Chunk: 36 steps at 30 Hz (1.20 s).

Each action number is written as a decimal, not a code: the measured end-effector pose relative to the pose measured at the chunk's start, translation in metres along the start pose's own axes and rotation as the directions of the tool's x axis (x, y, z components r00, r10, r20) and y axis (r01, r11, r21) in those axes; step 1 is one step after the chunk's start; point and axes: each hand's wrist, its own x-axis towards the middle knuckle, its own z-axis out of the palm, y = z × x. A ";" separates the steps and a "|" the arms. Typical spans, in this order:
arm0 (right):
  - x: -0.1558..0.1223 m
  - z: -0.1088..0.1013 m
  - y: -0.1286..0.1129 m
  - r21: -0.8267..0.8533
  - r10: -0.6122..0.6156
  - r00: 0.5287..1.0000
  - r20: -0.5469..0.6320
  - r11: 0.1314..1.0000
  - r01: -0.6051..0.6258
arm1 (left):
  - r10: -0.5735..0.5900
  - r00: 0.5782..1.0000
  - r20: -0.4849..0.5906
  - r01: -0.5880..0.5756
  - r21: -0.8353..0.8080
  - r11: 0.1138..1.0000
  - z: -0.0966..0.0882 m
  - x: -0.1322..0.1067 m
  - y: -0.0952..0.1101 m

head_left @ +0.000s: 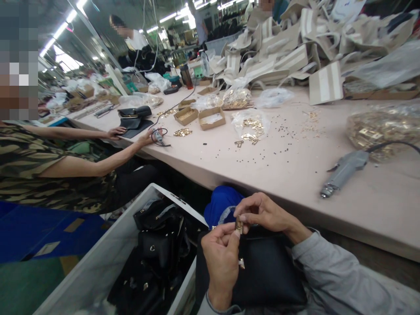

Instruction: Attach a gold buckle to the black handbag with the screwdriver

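Note:
Both hands meet above a black leather bag (267,273) that lies on my lap. A small gold-coloured metal fitting (239,225) is pinched between them. My left hand (221,256) grips its lower end with thumb and fingers. At its upper end, the fingertips of my right hand (264,213) are closed on the same piece. On the bag's front, just beside my left hand, sits a shiny metal clasp part (242,263). The fitting's finer details are too small to make out.
A grey electric screwdriver (344,173) lies on the table (295,183). Cardboard trays (211,119), bags of gold fittings (251,124) and scattered dark bits are farther back. A white bin (98,251) holds black bags at left. A co-worker's hand (152,136) holds another tool.

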 end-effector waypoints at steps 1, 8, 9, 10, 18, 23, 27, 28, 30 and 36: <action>0.000 0.002 0.001 0.002 -0.007 1.000 -0.013 1.000 0.007 | 0.003 1.000 -0.001 -0.003 0.005 1.000 0.001 0.000 0.001; -0.006 0.005 0.002 -0.019 0.009 0.998 -0.060 1.000 -0.010 | 0.013 0.999 -0.034 -0.013 -0.010 1.000 0.002 0.002 -0.003; -0.007 0.005 0.000 -0.025 0.034 0.998 -0.058 0.999 -0.035 | 0.012 0.999 -0.039 -0.012 -0.013 1.000 0.003 0.002 -0.003; -0.008 0.006 -0.002 -0.045 0.060 0.996 -0.060 0.997 -0.063 | 0.010 0.999 -0.041 -0.010 -0.017 1.000 0.003 0.002 -0.004; -0.001 0.023 -0.004 -0.374 0.023 0.936 -0.352 0.913 -0.163 | 0.022 0.999 -0.039 -0.023 -0.015 1.000 0.010 0.008 0.000; 0.004 0.023 -0.005 -0.417 -0.063 0.933 -0.354 0.904 -0.097 | 0.008 0.999 0.044 -0.010 0.054 0.998 0.008 0.011 0.005; 0.004 0.021 -0.007 -0.385 -0.068 0.948 -0.310 0.921 -0.060 | 0.020 0.994 0.107 -0.032 0.108 0.994 0.006 0.012 0.003; 0.004 0.021 -0.007 -0.373 -0.061 0.951 -0.302 0.926 -0.059 | 0.052 0.995 0.083 -0.060 0.092 0.994 0.005 0.013 0.002; 0.005 0.021 -0.006 -0.353 -0.046 0.953 -0.301 0.933 -0.067 | 0.102 0.995 0.025 -0.103 0.059 0.993 0.006 0.015 -0.002; 0.006 0.022 -0.003 -0.357 -0.051 0.943 -0.329 0.931 -0.074 | 0.098 0.994 -0.041 -0.096 0.033 0.995 0.009 0.020 -0.011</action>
